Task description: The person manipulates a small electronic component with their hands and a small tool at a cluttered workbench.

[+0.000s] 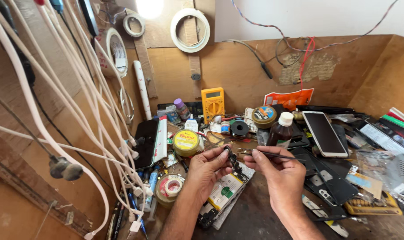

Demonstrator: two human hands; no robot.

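The left hand (pixel 207 169) pinches a small dark part (pixel 232 161) between thumb and fingertips, holding it up over the bench. The right hand (pixel 275 171) grips thin tweezers (pixel 273 154), fingers closed tight around them, with the tip touching the part. Just below the hands lies an opened phone (pixel 222 195), its battery showing. A brown bottle (pixel 280 130) with a white cap stands just behind the right hand, a yellow tin (pixel 186 142) sits left of the hands, and a yellow meter (pixel 213 103) leans against the back wall. White cables (pixel 77 111) hang at the left.
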